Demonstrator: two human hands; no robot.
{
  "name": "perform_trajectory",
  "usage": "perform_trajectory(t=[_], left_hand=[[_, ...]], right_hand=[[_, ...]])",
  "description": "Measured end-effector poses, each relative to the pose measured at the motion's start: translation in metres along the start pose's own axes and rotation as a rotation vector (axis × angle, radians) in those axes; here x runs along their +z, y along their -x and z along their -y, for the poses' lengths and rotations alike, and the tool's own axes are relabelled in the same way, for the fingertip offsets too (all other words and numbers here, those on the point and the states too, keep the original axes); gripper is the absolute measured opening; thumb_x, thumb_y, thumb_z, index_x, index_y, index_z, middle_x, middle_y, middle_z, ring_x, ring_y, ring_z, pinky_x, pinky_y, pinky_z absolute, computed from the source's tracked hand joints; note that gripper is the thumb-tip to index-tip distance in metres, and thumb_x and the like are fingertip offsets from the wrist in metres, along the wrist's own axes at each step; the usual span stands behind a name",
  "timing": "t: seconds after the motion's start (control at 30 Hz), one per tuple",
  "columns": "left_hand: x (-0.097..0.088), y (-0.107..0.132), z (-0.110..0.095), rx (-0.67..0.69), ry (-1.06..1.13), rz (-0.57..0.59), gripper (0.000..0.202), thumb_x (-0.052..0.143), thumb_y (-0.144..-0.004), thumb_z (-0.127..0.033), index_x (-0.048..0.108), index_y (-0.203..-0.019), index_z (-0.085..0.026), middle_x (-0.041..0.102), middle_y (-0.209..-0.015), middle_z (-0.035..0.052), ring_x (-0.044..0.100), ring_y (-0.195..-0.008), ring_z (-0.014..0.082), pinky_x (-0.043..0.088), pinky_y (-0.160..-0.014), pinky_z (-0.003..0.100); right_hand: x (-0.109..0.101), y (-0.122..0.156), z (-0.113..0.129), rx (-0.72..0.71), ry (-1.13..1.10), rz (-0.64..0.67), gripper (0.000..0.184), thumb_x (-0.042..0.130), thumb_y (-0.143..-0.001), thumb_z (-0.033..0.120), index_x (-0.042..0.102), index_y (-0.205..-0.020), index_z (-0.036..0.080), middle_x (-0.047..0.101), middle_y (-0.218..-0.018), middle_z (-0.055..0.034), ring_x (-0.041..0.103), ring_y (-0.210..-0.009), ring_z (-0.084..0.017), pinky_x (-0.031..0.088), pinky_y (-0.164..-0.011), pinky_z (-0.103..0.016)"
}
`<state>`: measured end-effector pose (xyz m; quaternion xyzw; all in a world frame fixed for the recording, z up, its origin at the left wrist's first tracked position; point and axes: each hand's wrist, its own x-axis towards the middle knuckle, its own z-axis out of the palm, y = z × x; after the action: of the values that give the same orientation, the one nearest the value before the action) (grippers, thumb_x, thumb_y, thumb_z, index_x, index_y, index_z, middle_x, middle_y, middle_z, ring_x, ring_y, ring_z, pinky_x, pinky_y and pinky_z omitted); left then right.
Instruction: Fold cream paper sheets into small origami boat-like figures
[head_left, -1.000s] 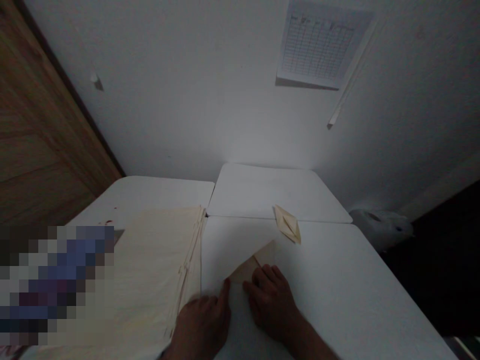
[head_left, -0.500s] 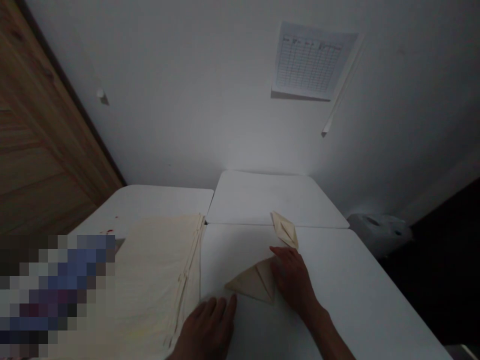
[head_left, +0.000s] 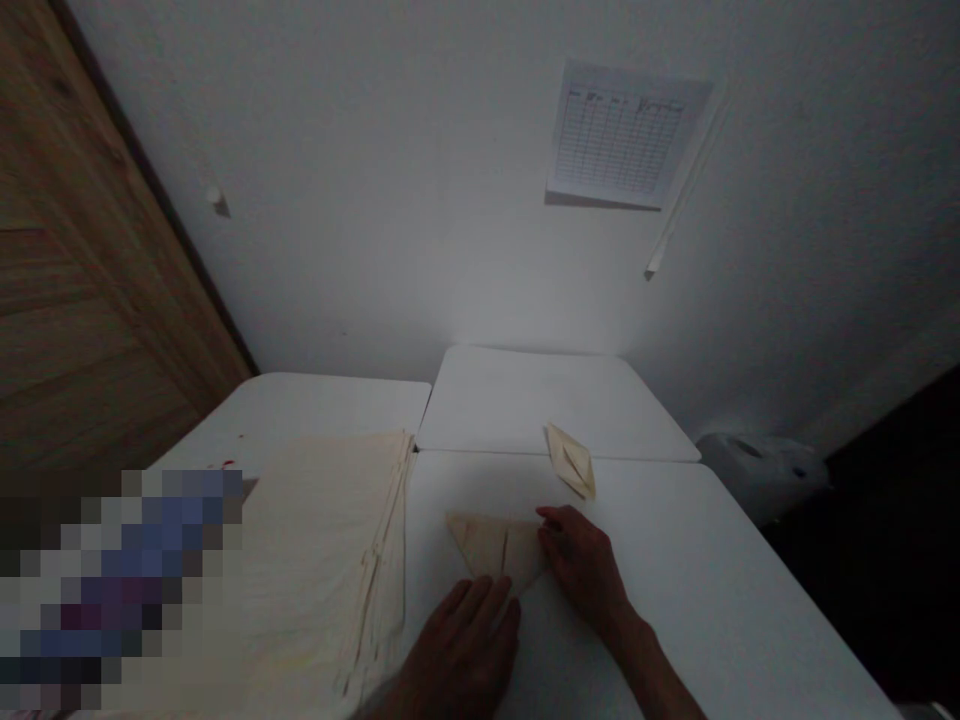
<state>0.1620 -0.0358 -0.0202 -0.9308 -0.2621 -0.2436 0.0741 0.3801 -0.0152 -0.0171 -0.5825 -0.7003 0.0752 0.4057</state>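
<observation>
A cream sheet [head_left: 484, 540] of cloth or thin paper, folded into a triangle with a slit-like seam down its middle, lies flat on the white table. My left hand [head_left: 476, 640] rests over its near edge, fingers stretched out and lying on it. At the right corner, my right hand [head_left: 581, 555] has thumb and fingers closed on the sheet, index finger pointing left. Just beyond my right hand sits a smaller folded cream piece [head_left: 571, 462], diamond-shaped, apart from both hands.
A stack of cream sheets [head_left: 322, 540] with uneven right edges covers the left table. Three white tabletops [head_left: 750, 600] meet with narrow seams. A printed chart [head_left: 622, 135] hangs on the wall behind, and a pale plastic bag or package [head_left: 765, 470] stands off the right edge.
The triangular sheet has turned, so its long edge now faces away from me. My left hand has moved right and forward onto it; my right hand stays at its right corner.
</observation>
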Motion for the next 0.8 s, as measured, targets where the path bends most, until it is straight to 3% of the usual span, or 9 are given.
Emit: perform_trajectory(t=[0.13, 0.27, 0.4, 0.57, 0.8], left_hand=[[0.010, -0.020, -0.002, -0.028, 0.023, 0.010, 0.026, 0.048, -0.088, -0.019, 0.058, -0.112, -0.016, 0.060, -0.121, 0.0120, 0.057, -0.107, 0.0269, 0.045, -0.091, 0.043], [0.019, -0.036, 0.003, -0.061, 0.035, 0.064, 0.022, 0.050, -0.087, -0.015, 0.058, -0.107, -0.014, 0.061, -0.116, 0.0127, 0.056, -0.104, 0.0263, 0.044, -0.092, 0.043], [0.020, -0.044, 0.006, -0.045, 0.049, 0.106, 0.020, 0.049, -0.087, -0.012, 0.058, -0.105, -0.014, 0.059, -0.112, 0.0117, 0.054, -0.103, 0.0253, 0.042, -0.091, 0.041], [0.022, -0.045, 0.009, -0.040, 0.061, 0.163, 0.011, 0.052, -0.086, -0.012, 0.058, -0.095, -0.015, 0.059, -0.096, 0.0072, 0.055, -0.088, 0.0223, 0.045, -0.083, 0.038], [0.026, -0.048, 0.014, -0.094, 0.196, 0.115, 0.009, 0.057, -0.088, -0.021, 0.062, -0.080, -0.018, 0.058, -0.085, 0.0036, 0.055, -0.083, 0.0190, 0.045, -0.078, 0.034]], right_hand=[[0.002, 0.000, 0.002, 0.069, -0.118, -0.004, 0.022, 0.051, -0.087, 0.024, 0.063, -0.105, 0.019, 0.066, -0.085, -0.0041, 0.062, -0.066, -0.014, 0.051, -0.062, -0.024], [0.002, 0.001, 0.000, 0.168, -0.199, -0.013, 0.024, 0.054, -0.086, 0.028, 0.062, -0.106, 0.019, 0.064, -0.084, -0.0027, 0.055, -0.051, -0.010, 0.045, -0.049, -0.020], [0.003, 0.002, 0.001, 0.222, -0.273, 0.008, 0.026, 0.056, -0.084, 0.027, 0.060, -0.108, 0.019, 0.063, -0.086, -0.0019, 0.054, -0.050, -0.008, 0.042, -0.047, -0.019], [0.004, 0.002, 0.002, 0.255, -0.332, 0.064, 0.028, 0.057, -0.083, 0.027, 0.059, -0.111, 0.020, 0.063, -0.085, -0.0018, 0.052, -0.048, -0.008, 0.041, -0.045, -0.018], [0.002, 0.005, 0.005, 0.235, -0.319, 0.084, 0.028, 0.055, -0.085, 0.027, 0.058, -0.112, 0.021, 0.064, -0.086, -0.0020, 0.055, -0.052, -0.009, 0.043, -0.048, -0.018]])
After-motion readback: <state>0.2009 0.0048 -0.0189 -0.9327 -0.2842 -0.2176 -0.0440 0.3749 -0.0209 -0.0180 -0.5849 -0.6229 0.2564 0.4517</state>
